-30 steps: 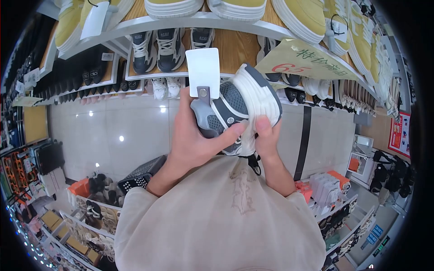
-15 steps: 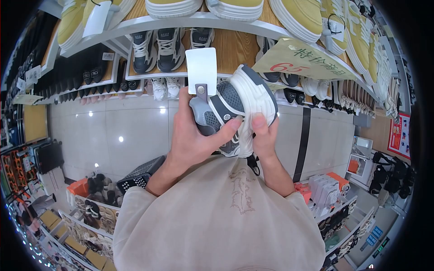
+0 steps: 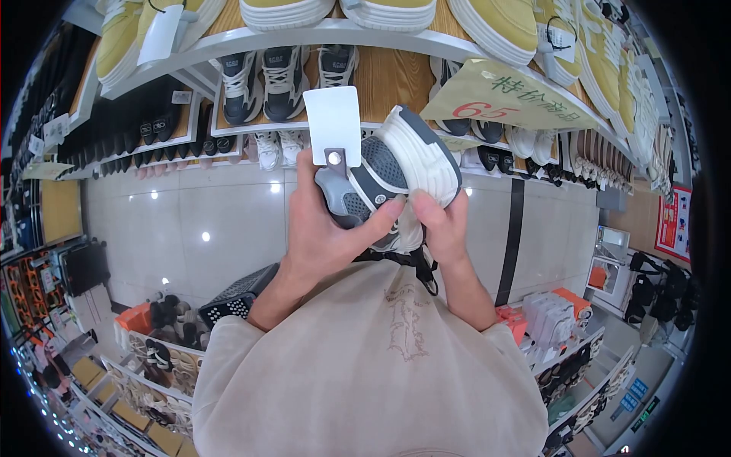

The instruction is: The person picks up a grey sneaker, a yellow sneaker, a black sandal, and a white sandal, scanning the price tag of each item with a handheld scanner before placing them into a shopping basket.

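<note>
Bright, glare spots on floor [image 3: 244,206], warped edges

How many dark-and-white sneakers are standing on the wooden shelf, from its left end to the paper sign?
4: first sneaker, second sneaker and third sneaker side by side at left; fourth sneaker partly covered by the paper sign. Others may be hidden behind it.

Mustard-yellow sneakers with thick white soles [image 3: 495,32] lined a curved, white-edged wooden shelf [image 3: 381,36] across the top of the frame. A pale yellow paper sign with a red "65" [image 3: 518,90] showed at upper right. A black stripe [image 3: 511,244] crossed glossy pale floor tiles [image 3: 232,206] right of centre.
</note>
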Demonstrator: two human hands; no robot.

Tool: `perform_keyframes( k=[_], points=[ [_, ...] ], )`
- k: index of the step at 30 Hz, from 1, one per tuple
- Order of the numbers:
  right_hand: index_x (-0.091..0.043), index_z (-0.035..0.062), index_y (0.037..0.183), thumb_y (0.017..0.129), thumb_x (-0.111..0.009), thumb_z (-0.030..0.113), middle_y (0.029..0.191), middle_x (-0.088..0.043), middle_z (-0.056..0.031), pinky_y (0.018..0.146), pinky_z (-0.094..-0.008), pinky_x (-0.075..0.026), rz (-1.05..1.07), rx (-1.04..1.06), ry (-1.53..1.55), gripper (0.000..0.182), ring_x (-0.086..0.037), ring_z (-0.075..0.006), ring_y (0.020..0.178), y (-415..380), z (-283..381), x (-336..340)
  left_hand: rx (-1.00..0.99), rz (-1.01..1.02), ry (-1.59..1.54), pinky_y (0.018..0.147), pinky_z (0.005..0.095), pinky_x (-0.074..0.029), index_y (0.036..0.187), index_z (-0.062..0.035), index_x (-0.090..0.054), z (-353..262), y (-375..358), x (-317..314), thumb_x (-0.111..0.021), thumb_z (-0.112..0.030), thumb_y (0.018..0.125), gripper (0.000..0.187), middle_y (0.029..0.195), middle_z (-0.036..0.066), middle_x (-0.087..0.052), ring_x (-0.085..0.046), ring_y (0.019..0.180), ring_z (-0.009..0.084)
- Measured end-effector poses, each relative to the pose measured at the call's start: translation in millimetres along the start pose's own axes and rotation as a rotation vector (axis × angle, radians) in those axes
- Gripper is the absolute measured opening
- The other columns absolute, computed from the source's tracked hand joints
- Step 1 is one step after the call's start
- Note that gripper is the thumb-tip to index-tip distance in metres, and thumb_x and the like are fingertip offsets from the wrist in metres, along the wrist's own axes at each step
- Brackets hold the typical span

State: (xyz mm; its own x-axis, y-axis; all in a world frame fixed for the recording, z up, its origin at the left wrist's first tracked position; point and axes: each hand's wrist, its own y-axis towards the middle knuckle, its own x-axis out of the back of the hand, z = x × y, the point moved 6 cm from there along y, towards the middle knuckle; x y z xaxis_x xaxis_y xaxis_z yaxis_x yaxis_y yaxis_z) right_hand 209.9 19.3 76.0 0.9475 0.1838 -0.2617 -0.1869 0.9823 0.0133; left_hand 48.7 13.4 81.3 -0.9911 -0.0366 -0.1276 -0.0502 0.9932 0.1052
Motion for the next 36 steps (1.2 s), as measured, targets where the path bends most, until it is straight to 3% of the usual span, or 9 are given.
perform_keyframes(
  k=[7,13,15,18,20,21,24,30,36],
  points=[
    [-0.028,-0.0069,0.154,0.089,-0.067,0.02,0.152,-0.042,-0.0197,0.114,-0.0365,-0.034,0.006,0.077,-0.019,0.08,-0.044,-0.024,0.138,3.8,0.8,0.3,-0.108,0.01,0.114,0.075,0.0309,-0.057,0.123,0.0034,-0.04,3.0,-1.3,4.7,-0.09,-0.021,0.071,0.076,0.101,0.015,-0.069,-0.071,0.089,0.0182],
    [-0.033,-0.0044,0.152,0.095,-0.063,0.05,0.152,-0.042,-0.0182,0.116,-0.0396,-0.031,0.041,0.121,-0.022,0.085,-0.041,-0.0257,0.141,9.2,-4.0,5.9,-0.349,-0.004,0.261,0.076,0.0324,-0.057,0.122,0.0033,-0.047,6.5,-0.1,14.3,-0.092,-0.024,0.067,0.076,0.1,0.017,-0.07,-0.072,0.09,0.0221],
    [-0.034,-0.0029,0.152,0.098,-0.044,0.067,0.153,-0.041,-0.016,0.117,-0.0418,-0.029,-0.011,-0.137,0.249,0.089,-0.038,-0.0257,0.143,8.1,-12.7,6.7,-0.43,-0.021,0.331,0.077,0.0337,-0.058,0.121,0.0031,-0.051,-2.4,2.5,20.7,-0.093,-0.024,0.065,0.075,0.102,0.018,-0.071,-0.073,0.092,0.0249],
    [-0.033,-0.0005,0.153,0.101,-0.032,0.068,0.153,-0.041,-0.014,0.117,-0.0458,-0.029,-0.028,-0.31,0.189,0.086,-0.036,-0.025,0.144,1.3,-38.5,23.4,-0.399,0.172,0.486,0.081,0.0367,-0.058,0.119,-0.0023,-0.061,-9.7,15.1,17.8,-0.092,-0.023,0.064,0.066,0.113,0.016,-0.07,-0.072,0.099,0.0311],
    [-0.033,-0.0002,0.153,0.101,-0.032,0.068,0.154,-0.041,-0.0137,0.117,-0.0484,-0.029,-0.034,-0.398,0.228,0.085,-0.037,-0.0252,0.144,-5.6,-55.0,32.8,-0.848,0.178,0.636,0.083,0.0381,-0.058,0.116,-0.0124,-0.068,-23.5,9.1,14.6,-0.087,-0.023,0.065,0.056,0.121,0.013,-0.069,-0.07,0.105,0.0334],
    [-0.033,0.0002,0.153,0.101,-0.032,0.067,0.154,-0.041,-0.0134,0.116,-0.0511,-0.03,-0.042,-0.486,0.268,0.084,-0.039,-0.0255,0.143,-9.3,-62.0,35.0,-0.886,0.214,0.714,0.082,0.0375,-0.058,0.116,-0.0227,-0.069,-27.5,8.1,13.6,-0.082,-0.022,0.069,0.049,0.124,0.012,-0.067,-0.069,0.107,0.0321],
    [-0.031,0.0043,0.154,0.1,-0.035,0.068,0.154,-0.041,-0.0139,0.113,-0.0572,-0.035,0.018,-0.613,0.378,0.083,-0.041,-0.0326,0.141,-11.7,-63.4,30.2,-1.006,0.252,0.811,0.083,0.0378,-0.059,0.115,-0.029,-0.069,-25.1,9.4,13.5,-0.079,-0.019,0.071,0.046,0.124,0.012,-0.067,-0.069,0.107,0.0321],
    [-0.026,0.0182,0.157,0.099,-0.035,0.07,0.155,-0.039,-0.0143,0.106,-0.0631,-0.042,0.063,-0.662,0.6,0.079,-0.04,-0.0474,0.138,-3.9,-74.3,20.7,-1.052,0.292,0.788,0.083,0.0378,-0.059,0.115,-0.0312,-0.068,-25.8,10.3,6.1,-0.077,-0.018,0.073,0.045,0.124,0.011,-0.067,-0.068,0.108,0.031],
    [-0.026,0.0185,0.157,0.098,-0.035,0.072,0.154,-0.04,-0.0108,0.098,-0.0646,-0.049,0.199,-0.723,0.373,0.08,-0.046,-0.0368,0.137,-0.4,-52.9,26.5,-1.076,0.447,0.845,0.088,0.0405,-0.058,0.107,-0.0267,-0.072,-28.7,7.3,-1.0,-0.08,-0.015,0.072,0.038,0.124,0.012,-0.068,-0.068,0.111,0.0324]
  ],
)
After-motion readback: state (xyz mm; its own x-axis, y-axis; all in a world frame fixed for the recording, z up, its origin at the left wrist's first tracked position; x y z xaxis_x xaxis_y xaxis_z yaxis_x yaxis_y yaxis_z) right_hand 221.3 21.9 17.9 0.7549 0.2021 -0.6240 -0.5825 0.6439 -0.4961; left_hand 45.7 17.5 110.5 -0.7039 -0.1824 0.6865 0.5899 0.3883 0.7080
